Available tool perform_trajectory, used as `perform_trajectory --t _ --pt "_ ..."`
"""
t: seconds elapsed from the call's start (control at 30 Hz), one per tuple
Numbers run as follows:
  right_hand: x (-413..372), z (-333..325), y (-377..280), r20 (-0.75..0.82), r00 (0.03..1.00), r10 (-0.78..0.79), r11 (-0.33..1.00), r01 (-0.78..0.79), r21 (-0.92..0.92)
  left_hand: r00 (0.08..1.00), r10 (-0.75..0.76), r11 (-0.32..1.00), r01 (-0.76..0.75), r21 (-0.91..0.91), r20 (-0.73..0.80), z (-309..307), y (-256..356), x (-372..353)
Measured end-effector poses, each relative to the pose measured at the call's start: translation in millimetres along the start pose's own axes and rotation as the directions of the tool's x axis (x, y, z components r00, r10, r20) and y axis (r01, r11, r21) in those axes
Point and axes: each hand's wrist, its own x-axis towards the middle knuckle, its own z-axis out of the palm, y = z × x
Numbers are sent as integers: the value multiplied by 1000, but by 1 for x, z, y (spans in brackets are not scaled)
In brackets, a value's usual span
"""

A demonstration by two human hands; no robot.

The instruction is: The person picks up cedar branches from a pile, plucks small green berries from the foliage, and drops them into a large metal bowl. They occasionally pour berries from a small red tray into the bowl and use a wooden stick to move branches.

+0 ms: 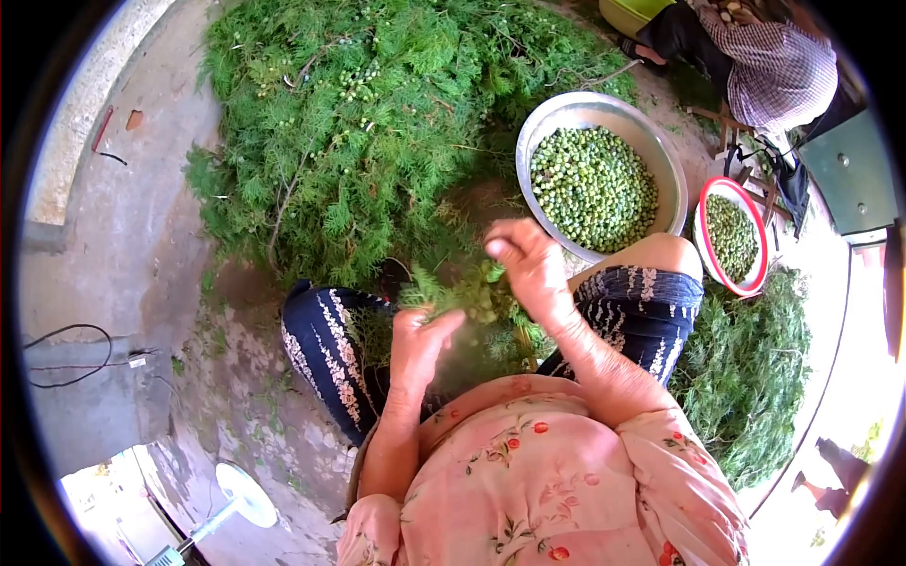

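My left hand [420, 344] is closed around a green sprig [481, 297], held over my lap between my knees. At the right end of the sprig is my right hand [530, 264], its fingers curled; whether they pinch anything is hidden. A big metal basin [672, 179] stands beyond my right knee, holding many round green berries [595, 184]. In front of me lies a large heap of green branches [349, 132], with some berries among the leaves.
A red-rimmed basin [761, 226] of smaller berries stands right of the metal one. More branches [746, 377] lie below it. Another person [774, 71] sits at the top right by a yellow-green tub [628, 17]. A fan [247, 495] is at the lower left.
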Motion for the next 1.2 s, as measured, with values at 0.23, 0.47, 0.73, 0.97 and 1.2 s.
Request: perform_trajectory --t 0.23,0.47,0.73,0.97,1.2 --pt "-16 -22 14 429 770 473 716 -619 321 992 -37 957 0 -292 -120 -6 1 5" --pt "-53 9 11 626 624 467 613 -739 279 992 -35 951 -4 -308 -121 0 7 2" --pt "-40 3 16 301 780 549 759 -616 212 998 -32 968 16 -249 -62 10 -6 -4" --pt "-36 6 33 13 975 223 975 -223 13 989 -102 969 74 -236 -108 18 -1 -8" --pt "-9 -44 40 234 844 482 499 -484 719 979 -54 972 6 -235 -195 10 -4 -10"
